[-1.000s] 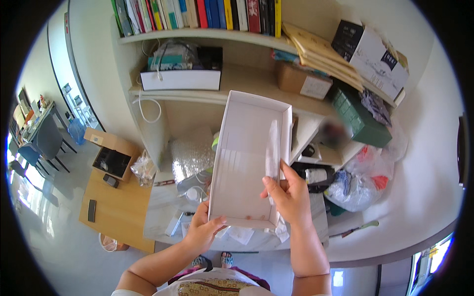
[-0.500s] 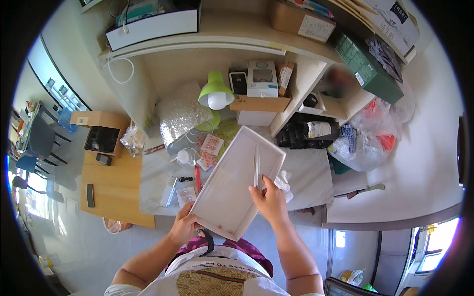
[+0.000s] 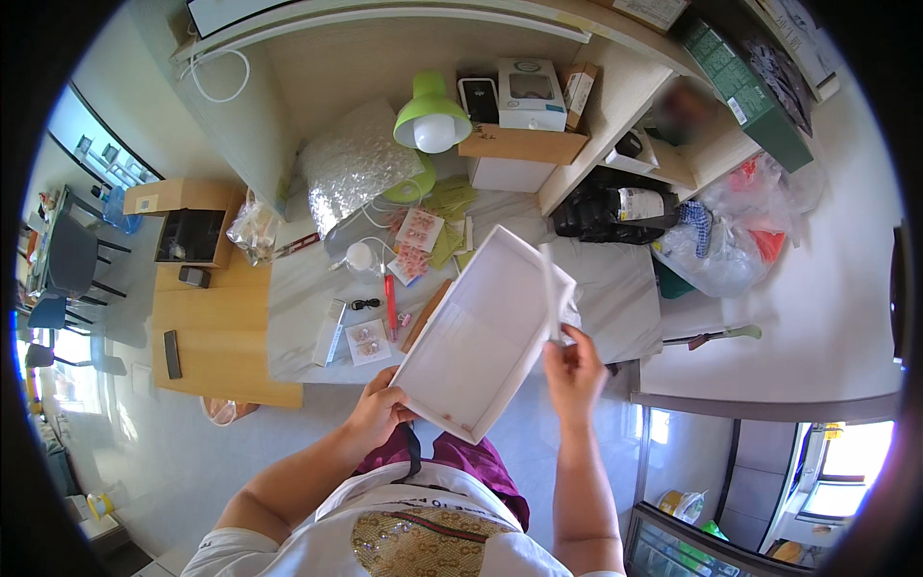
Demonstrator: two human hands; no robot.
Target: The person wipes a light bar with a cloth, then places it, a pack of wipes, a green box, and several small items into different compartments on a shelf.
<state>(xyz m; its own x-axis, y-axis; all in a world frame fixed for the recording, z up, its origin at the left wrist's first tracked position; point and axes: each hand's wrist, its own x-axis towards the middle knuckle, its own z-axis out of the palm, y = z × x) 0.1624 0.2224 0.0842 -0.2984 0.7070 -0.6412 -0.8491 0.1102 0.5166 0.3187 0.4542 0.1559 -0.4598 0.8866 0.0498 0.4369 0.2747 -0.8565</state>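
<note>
My left hand (image 3: pixel 378 411) grips the lower left corner of a shallow white rectangular box (image 3: pixel 486 322), tilted above the desk's front edge. A few tiny reddish bits lie in the box's near corner; the rest of its inside is bare. Just beside the right rim, my right hand (image 3: pixel 574 375) pinches a thin, whitish flat strip or sheet (image 3: pixel 551 288), seen nearly edge-on and blurred. Its exact kind cannot be made out. On the desk left of the box lie a red pen-like tool (image 3: pixel 390 306), a small card with clear pieces (image 3: pixel 367 341) and cards with pink pieces (image 3: pixel 418 231).
A green lamp (image 3: pixel 432 115) stands at the back beside bubble wrap (image 3: pixel 356 159). Small boxes (image 3: pixel 531 96) fill the shelf, and a black plastic-wrapped bundle (image 3: pixel 611 207) sits to the right. A lower wooden table (image 3: pixel 226 332) adjoins on the left, holding an opened carton (image 3: pixel 187 236).
My right hand has moved the strip rightward, from over the box's inside to its right rim. The box has shifted slightly right, and the view has tilted down a little.
</note>
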